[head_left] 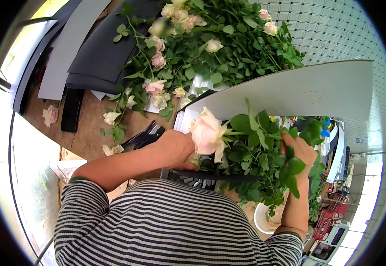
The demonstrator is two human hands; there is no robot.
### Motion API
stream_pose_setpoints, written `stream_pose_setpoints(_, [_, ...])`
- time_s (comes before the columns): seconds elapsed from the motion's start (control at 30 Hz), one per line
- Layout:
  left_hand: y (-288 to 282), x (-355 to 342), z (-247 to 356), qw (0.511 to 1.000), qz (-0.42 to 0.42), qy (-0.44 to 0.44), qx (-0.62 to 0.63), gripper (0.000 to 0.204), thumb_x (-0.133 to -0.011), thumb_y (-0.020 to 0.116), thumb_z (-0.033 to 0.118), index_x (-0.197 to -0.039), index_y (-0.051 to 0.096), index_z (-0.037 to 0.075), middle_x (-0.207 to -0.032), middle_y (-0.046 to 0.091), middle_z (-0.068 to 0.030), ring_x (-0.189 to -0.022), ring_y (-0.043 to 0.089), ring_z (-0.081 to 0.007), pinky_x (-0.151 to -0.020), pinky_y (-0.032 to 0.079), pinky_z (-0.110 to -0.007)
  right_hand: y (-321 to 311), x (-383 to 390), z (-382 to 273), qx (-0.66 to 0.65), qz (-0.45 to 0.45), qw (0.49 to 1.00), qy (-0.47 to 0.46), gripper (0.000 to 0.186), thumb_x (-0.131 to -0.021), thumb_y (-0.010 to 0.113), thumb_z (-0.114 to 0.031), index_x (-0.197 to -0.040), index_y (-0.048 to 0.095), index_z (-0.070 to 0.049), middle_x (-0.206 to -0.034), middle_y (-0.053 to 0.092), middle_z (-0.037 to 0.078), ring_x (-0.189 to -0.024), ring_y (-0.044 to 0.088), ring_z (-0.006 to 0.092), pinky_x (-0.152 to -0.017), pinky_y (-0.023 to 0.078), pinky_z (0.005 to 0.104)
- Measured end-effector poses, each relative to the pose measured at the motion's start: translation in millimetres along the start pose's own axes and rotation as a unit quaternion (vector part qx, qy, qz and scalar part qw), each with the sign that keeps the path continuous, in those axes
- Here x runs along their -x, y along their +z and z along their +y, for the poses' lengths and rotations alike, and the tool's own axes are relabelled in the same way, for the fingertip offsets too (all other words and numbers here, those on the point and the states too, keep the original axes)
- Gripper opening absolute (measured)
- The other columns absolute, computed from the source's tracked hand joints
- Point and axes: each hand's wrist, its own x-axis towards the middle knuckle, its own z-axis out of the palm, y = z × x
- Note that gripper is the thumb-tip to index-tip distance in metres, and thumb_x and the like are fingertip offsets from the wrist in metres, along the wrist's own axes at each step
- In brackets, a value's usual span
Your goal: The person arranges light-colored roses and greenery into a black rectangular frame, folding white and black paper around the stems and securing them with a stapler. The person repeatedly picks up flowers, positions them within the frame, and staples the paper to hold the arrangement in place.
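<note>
I'm looking down on a brown worktop (86, 135), its left edge running diagonally through my view. Close to that edge I see a pale pink rose bloom (50, 115), with a black phone (71, 113) lying just beside it. From there toward the far edge, I make out a pale grey board (66, 48) and dark sheets (106, 53). Leafy cut roses (228, 53) heap over the far side, some trailing toward the near edge, where I spot a black stapler (143, 135) beside them.
</note>
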Motion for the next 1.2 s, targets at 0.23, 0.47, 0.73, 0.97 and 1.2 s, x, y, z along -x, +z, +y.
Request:
stream_pose_setpoints(0.23, [-10, 0, 11, 0.998, -0.03, -0.057, -0.002, 0.075, -0.07, 0.071, 0.054, -0.122, 0.049, 0.006, -0.123, 0.049, -0.0153, -0.073, 0.065, -0.0324, -0.06, 0.053, -0.04, 107, 31, 1, -0.013, -0.145, 0.989, 0.004, 0.034, -0.069, 0.066, -0.016, -0.103, 0.067, -0.015, -0.063, 0.05, 0.001, -0.054, 0.054, 0.0201, -0.046, 0.041, 0.034])
stream_pose_setpoints(0.47, [-12, -5, 8, 0.999, -0.028, -0.037, 0.005, 0.073, -0.072, 0.071, 0.053, -0.122, 0.049, 0.005, -0.135, 0.039, -0.0156, -0.072, 0.066, -0.0312, -0.059, 0.053, -0.039, 119, 54, 4, 0.041, -0.316, 0.947, 0.042, 0.03, -0.079, 0.056, -0.014, -0.107, 0.065, -0.016, -0.077, 0.06, 0.006, -0.061, 0.061, 0.0257, -0.051, 0.048, 0.0374])
stream_pose_setpoints(0.73, [-14, -2, 8, 0.997, -0.038, -0.057, 0.023, 0.072, -0.071, 0.072, 0.051, -0.122, 0.049, 0.006, -0.135, 0.039, -0.0144, -0.074, 0.066, -0.0307, -0.061, 0.053, -0.04, 69, -30, -9, -0.252, -0.312, 0.913, 0.073, 0.036, -0.077, 0.07, -0.014, -0.111, 0.06, -0.008, -0.095, 0.065, 0.007, -0.071, 0.065, 0.0273, -0.061, 0.053, 0.0352])
stream_pose_setpoints(0.97, [-13, -4, 8, 0.998, -0.026, -0.046, 0.029, 0.072, -0.07, 0.073, 0.051, -0.121, 0.049, 0.007, -0.138, 0.038, -0.0148, -0.071, 0.065, -0.0309, -0.06, 0.053, -0.04, 164, -22, -58, -0.177, -0.095, 0.979, -0.034, 0.033, -0.07, 0.065, -0.008, -0.103, 0.059, -0.013, -0.089, 0.065, 0.002, -0.062, 0.064, 0.0212, -0.051, 0.051, 0.0331])
stream_pose_setpoints(1.2, [-13, -2, 7, 0.997, -0.037, -0.054, 0.033, 0.072, -0.07, 0.073, 0.05, -0.121, 0.049, 0.006, -0.14, 0.036, -0.0154, -0.072, 0.065, -0.0301, -0.06, 0.052, -0.04, 171, -18, -65, -0.184, -0.085, 0.979, -0.005, 0.036, -0.069, 0.065, -0.006, -0.104, 0.064, -0.015, -0.073, 0.056, 0.003, -0.054, 0.057, 0.023, -0.05, 0.047, 0.0335])
